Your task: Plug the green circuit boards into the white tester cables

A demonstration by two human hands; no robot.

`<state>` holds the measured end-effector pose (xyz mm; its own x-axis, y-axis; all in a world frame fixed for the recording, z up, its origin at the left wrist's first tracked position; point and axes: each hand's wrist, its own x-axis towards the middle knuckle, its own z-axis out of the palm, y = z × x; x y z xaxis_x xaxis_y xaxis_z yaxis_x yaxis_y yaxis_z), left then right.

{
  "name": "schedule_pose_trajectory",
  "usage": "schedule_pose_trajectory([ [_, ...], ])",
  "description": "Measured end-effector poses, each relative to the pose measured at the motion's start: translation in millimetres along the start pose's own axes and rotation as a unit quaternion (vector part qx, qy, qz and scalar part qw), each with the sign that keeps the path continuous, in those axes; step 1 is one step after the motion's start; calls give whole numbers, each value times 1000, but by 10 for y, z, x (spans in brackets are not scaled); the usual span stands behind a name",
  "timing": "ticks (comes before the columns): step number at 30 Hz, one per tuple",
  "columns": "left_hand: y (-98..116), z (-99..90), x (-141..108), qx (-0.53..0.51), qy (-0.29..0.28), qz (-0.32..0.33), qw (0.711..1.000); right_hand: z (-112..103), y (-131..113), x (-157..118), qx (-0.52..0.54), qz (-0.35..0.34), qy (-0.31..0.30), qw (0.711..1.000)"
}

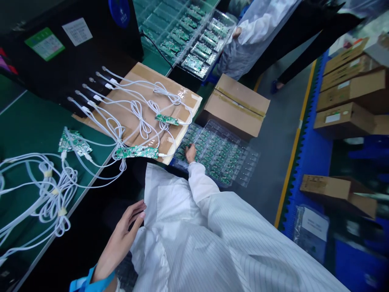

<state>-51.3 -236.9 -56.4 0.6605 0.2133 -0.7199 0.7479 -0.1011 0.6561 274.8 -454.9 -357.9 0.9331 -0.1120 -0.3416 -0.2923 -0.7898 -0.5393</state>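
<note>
My left hand point(123, 231), with a blue strap round its wrist, is held over my lap with the fingers stretched out and nothing in it. My right hand point(191, 154) reaches down to a clear plastic tray point(247, 162) beside my knee, filled with rows of green circuit boards point(212, 152). Its fingers are bent together at the boards on the tray's near left side; what lies between them is too small to make out. On the cardboard sheet point(130, 87) lie a long circuit board point(138, 152) and a smaller circuit board point(166, 119), both plugged into white cables point(140, 117).
More wired boards point(74, 142) and a tangle of white cables point(54, 190) lie on the green bench point(18, 125). A black case point(100, 48) stands behind. A closed carton point(237, 105) sits beyond the tray. Another person's hand point(237, 32) touches a further board tray point(206, 44). Cartons fill blue shelving at right.
</note>
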Motion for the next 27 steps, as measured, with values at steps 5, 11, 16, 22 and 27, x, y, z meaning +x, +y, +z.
schedule_pose_trajectory([
  [5, 19, -8, 12, -7, 8, 10, 1000, -183, 38, -44, -81, -33, -53, 995],
  [11, 35, -20, 2, 4, 13, 6, 1000, -353, 72, -93, -164, -99, -91, 977],
  [16, 0, -7, 3, 9, 15, 14, 1000, -503, 172, -159, -229, -117, -84, 963],
  [22, -5, 11, 21, 0, 15, 9, 1000, -623, 382, -243, -279, -142, -97, 945],
  [27, 23, 0, 23, 0, 14, 4, 1000, -676, 477, -322, -333, -150, -114, 924],
])
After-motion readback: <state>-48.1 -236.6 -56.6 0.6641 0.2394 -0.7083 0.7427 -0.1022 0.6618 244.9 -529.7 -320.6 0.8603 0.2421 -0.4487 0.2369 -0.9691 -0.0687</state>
